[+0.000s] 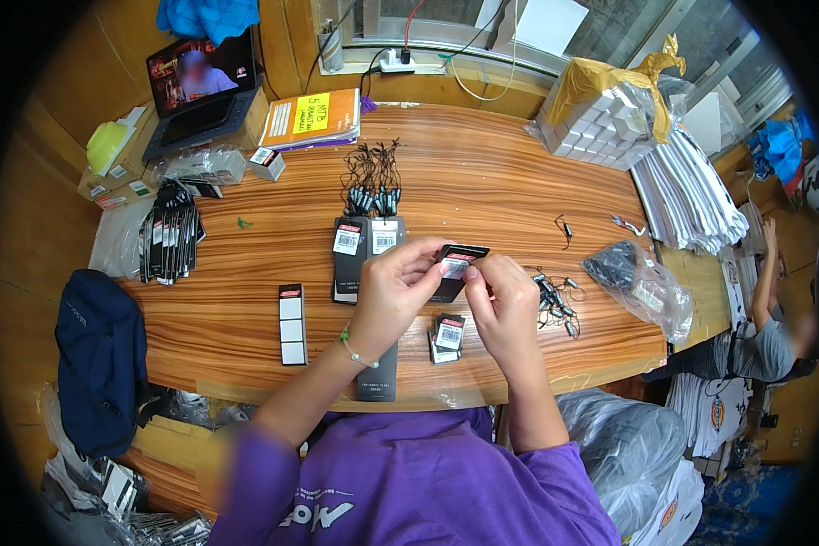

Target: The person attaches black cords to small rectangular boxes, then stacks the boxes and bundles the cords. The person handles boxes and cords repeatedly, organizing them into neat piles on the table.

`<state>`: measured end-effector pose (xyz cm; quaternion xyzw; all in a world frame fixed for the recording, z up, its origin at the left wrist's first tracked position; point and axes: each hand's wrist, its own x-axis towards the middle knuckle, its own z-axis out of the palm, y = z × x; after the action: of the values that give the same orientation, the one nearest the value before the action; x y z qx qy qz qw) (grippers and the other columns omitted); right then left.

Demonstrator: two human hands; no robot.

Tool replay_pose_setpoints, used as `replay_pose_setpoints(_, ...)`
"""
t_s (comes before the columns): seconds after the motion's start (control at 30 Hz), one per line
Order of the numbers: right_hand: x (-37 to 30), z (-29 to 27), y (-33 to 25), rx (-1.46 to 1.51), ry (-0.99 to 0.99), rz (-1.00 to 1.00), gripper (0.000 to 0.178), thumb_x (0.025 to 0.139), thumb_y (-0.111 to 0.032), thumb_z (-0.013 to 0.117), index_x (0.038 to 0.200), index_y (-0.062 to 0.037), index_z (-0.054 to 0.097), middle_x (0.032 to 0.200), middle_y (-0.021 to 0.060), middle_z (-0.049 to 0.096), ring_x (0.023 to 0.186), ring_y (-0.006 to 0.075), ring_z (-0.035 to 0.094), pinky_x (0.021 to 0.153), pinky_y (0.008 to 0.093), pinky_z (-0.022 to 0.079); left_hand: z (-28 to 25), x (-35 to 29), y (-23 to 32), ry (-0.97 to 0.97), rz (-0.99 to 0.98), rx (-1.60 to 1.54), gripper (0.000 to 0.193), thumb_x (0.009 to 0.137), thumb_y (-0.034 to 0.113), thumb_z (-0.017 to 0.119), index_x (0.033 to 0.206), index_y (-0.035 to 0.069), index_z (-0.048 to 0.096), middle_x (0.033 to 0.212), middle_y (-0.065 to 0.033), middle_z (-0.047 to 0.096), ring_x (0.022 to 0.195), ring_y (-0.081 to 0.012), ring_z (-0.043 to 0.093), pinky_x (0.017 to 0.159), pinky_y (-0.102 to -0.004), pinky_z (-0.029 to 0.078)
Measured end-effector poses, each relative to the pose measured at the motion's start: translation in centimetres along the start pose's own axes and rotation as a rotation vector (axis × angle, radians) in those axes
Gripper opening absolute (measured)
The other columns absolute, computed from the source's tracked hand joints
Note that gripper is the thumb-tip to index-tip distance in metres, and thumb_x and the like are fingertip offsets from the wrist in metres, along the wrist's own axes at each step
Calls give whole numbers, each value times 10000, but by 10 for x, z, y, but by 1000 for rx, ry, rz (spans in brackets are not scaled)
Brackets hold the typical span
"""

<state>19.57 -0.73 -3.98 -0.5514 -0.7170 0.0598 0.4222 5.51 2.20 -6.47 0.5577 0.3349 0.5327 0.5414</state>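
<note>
While left hand [397, 280] and right hand [506, 295] pinch a black tag [449, 286] from either side, I remotely see its long axis slant away rightward.

We find open room on the tabletop [482, 173] between the corded pieces [373, 202] and the block of white boxes [601, 127]. At left, we note a passable lane between the tag bundle [168, 238] and the label strip [292, 325]. Dark tags [348, 259] obstruct the left hand [396, 287]; loose cords [555, 305], then a clear plastic bag [642, 287], obstruct rightward passage from the right hand [505, 296].
</note>
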Motion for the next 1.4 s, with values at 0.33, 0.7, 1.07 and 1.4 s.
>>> replay_pose_setpoints(0.33, 3, 1, -2, -8, 28, 61, 88, 715, -57, 556, 647, -6, 532, 600, 128, 530, 549, 279, 525, 501, 365, 407, 1, -1, 3, -40, 6, 92, 210, 794, -45, 558, 1003, -39, 581, 920, -87, 616, 832, -135, 621, 708, -228, 529)
replay_pose_setpoints(0.7, 2, 3, 8, 307, -46, 230, 166, 785, -71, 528, 637, -2, 503, 539, 86, 442, 489, 173, 440, 470, 296, 360, 0, 2, 16, -91, 347, 521, 227, 754, -63, 561, 972, -11, 601, 853, -119, 605, 735, -193, 608, 620, -263, 484)
replay_pose_setpoints(1.07, -1, 10, 16, 346, 81, 220, 121, 768, -43, 626, 711, 24, 544, 632, 50, 531, 566, 99, 474, 529, 219, 391, -5, 2, 18, -110, 474, 687, 263, 718, -78, 566, 955, 19, 627, 825, -110, 605, 716, -218, 603, 612, -284, 481)
replay_pose_setpoints(1.4, 12, -7, 35, 395, -22, -120, 168, 656, -144, 697, 751, -17, 641, 766, 71, 610, 779, 214, 537, 717, 317, 421, -5, 4, 35, -217, 372, 557, 286, 727, -68, 572, 981, 41, 644, 767, -105, 599, 653, -188, 587, 584, -273, 467)
